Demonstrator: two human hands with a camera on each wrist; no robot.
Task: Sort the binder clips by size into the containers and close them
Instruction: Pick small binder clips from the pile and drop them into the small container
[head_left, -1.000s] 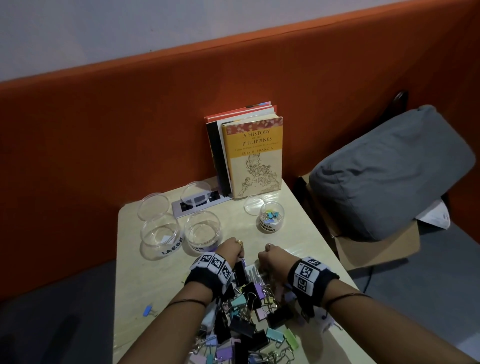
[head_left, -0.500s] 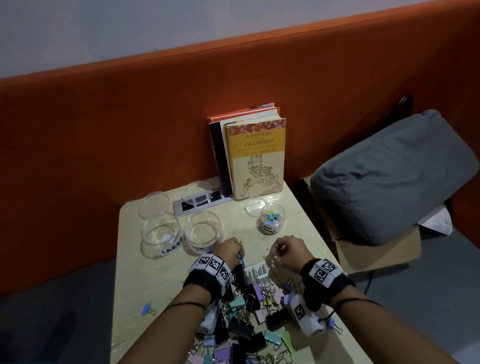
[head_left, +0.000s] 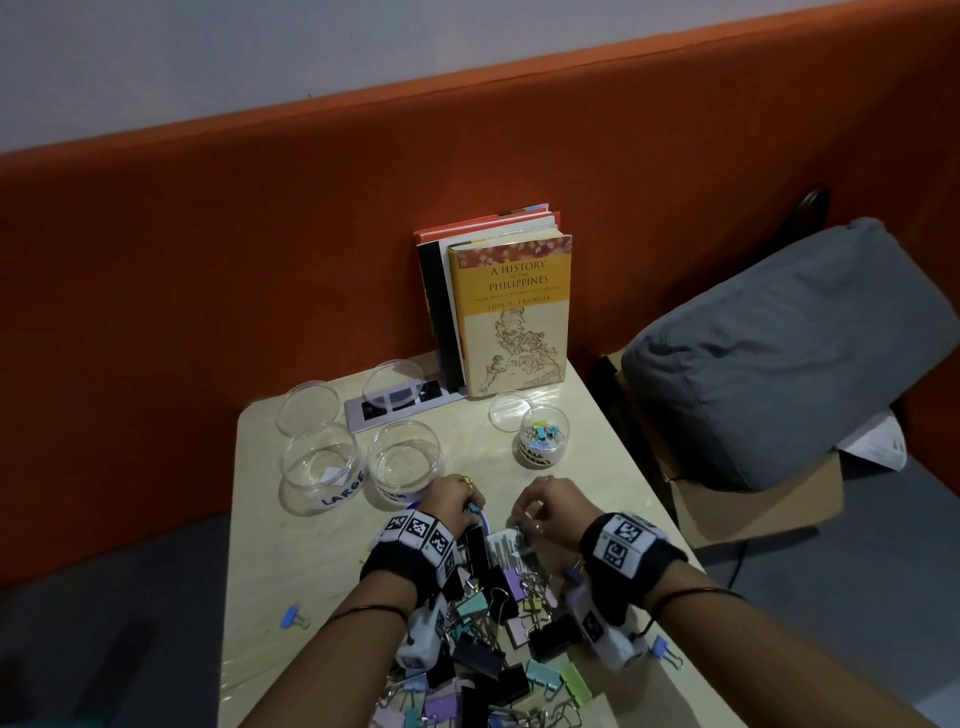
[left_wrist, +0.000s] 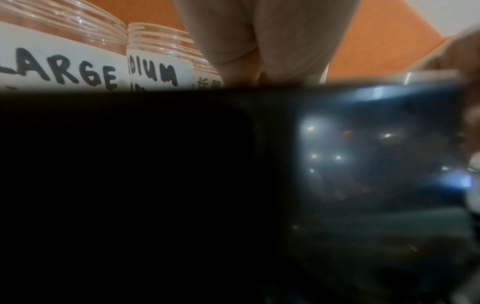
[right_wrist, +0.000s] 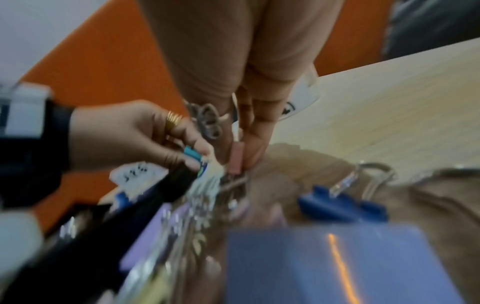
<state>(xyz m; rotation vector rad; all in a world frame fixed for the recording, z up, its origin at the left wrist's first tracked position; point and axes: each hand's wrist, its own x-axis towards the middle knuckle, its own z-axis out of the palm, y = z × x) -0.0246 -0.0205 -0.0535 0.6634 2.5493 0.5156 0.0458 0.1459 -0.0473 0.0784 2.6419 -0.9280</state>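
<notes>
A heap of binder clips (head_left: 488, 639) in black and pastel colours covers the table's near end. My left hand (head_left: 469, 503) sits at the heap's far edge and pinches a small teal clip (right_wrist: 192, 154). My right hand (head_left: 523, 519) is just to its right, fingertips pinching a small pink clip (right_wrist: 235, 159) that hangs down over the heap. Three open clear jars stand beyond: one labelled LARGE (head_left: 322, 467), a middle one (head_left: 405, 460), and a small one (head_left: 544, 439) with several small clips inside. The left wrist view is mostly blocked by a dark clip.
Three clear lids (head_left: 306, 404) (head_left: 392, 381) (head_left: 506, 410) lie behind the jars. Books (head_left: 511, 312) lean on the orange wall. A stray blue clip (head_left: 292, 617) lies at the left. A grey cushion (head_left: 784, 353) on a box stands past the table's right edge.
My right hand has lifted off the heap and turned its fingers toward the left hand, now pinching a small clip. The left hand has stayed in place.
</notes>
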